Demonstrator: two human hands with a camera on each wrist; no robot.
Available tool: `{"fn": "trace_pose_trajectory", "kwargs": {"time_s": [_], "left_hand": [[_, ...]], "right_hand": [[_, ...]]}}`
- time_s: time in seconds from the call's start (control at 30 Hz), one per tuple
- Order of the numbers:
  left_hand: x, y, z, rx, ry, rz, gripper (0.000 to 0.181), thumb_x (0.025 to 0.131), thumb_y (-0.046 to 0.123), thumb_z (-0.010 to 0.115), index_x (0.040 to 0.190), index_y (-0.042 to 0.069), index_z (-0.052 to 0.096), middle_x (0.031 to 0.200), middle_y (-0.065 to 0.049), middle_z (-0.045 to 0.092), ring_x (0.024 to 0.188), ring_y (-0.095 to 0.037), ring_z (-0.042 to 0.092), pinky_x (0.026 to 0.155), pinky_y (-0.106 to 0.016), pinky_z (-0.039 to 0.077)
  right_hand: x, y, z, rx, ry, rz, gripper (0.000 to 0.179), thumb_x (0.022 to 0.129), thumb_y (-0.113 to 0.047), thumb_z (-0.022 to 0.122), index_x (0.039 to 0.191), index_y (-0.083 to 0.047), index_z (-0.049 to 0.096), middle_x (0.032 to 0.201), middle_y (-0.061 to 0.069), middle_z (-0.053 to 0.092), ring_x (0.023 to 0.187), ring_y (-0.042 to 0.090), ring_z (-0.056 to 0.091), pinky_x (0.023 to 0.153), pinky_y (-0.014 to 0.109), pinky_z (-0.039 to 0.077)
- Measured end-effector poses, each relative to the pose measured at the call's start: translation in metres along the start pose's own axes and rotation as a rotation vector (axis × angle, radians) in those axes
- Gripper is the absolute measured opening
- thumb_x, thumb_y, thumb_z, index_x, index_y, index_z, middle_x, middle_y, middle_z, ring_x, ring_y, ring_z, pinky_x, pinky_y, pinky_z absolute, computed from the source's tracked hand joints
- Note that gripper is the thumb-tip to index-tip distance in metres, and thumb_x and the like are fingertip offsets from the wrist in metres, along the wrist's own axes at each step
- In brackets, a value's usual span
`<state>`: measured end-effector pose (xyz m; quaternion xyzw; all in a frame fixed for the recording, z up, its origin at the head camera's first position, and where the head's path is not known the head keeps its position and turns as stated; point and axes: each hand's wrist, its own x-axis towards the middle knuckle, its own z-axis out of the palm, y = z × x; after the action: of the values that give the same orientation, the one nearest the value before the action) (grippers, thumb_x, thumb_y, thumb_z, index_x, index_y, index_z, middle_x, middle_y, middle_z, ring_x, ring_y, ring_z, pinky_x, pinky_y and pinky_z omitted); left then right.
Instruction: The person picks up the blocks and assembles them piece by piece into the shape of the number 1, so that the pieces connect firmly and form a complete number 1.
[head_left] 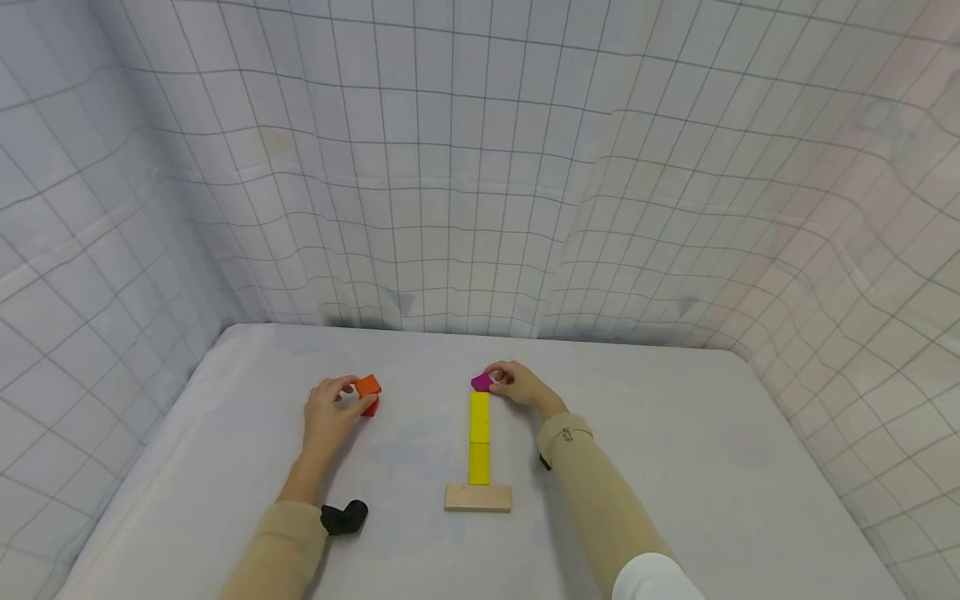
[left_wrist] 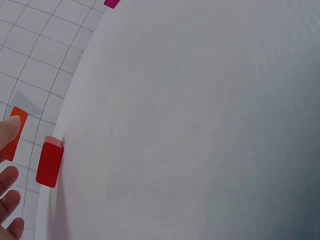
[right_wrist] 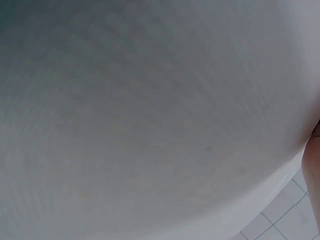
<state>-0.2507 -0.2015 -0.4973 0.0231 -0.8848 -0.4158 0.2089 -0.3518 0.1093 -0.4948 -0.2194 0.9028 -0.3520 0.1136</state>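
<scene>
My left hand (head_left: pixel 326 421) pinches an orange block (head_left: pixel 368 384) between thumb and fingers. Close by it is a red block (head_left: pixel 371 407), partly covered by the thumb in the head view. In the left wrist view the orange block (left_wrist: pixel 19 131) is held above the table, apart from the red block (left_wrist: pixel 50 161), which stands on the cloth. With thumb and forefinger, my right hand (head_left: pixel 525 389) grips a purple block (head_left: pixel 482 382) at the far end of two yellow blocks (head_left: pixel 479 417) lying in line. The right wrist view catches only a sliver of the hand (right_wrist: pixel 312 172).
A plain wooden block (head_left: pixel 477 498) lies crosswise at the near end of the yellow ones. White cloth covers the table (head_left: pixel 675 450). Gridded curtains (head_left: pixel 480 167) hang behind and at both sides. A black wrist device (head_left: pixel 345 517) sits by the left sleeve.
</scene>
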Motion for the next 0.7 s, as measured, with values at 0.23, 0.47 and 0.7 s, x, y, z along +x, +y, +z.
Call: {"fn": "trace_pose_trajectory", "kwargs": {"time_s": [0.23,0.47,0.7], "left_hand": [[0.004,0.008,0.016,0.020,-0.017,0.023,0.037,0.076,0.019,0.075,0.105,0.001,0.062,0.092,-0.017,0.057,0.089,-0.032,0.046,0.077,-0.043,0.032],[0.008,0.014,0.034,0.033,-0.005,0.079,0.036,0.074,0.019,0.076,0.102,0.001,0.063,0.086,-0.016,0.057,0.081,-0.030,0.046,0.072,-0.040,0.032],[0.010,0.027,0.046,0.053,-0.074,0.069,0.035,0.075,0.020,0.075,0.103,0.003,0.063,0.089,-0.015,0.058,0.082,-0.029,0.047,0.072,-0.040,0.033]], "right_hand": [[0.000,-0.001,-0.001,0.036,0.009,0.017,0.025,0.089,-0.011,0.058,0.114,-0.008,0.058,0.095,0.006,0.051,0.086,0.019,0.046,0.081,0.031,0.039],[0.002,0.002,0.000,0.042,0.011,-0.001,0.026,0.089,-0.011,0.059,0.114,-0.005,0.057,0.094,0.006,0.051,0.084,0.018,0.046,0.079,0.030,0.039],[0.004,0.005,0.001,0.057,0.006,0.008,0.026,0.089,-0.014,0.059,0.114,-0.008,0.058,0.094,0.006,0.051,0.083,0.017,0.044,0.080,0.031,0.038]]}}
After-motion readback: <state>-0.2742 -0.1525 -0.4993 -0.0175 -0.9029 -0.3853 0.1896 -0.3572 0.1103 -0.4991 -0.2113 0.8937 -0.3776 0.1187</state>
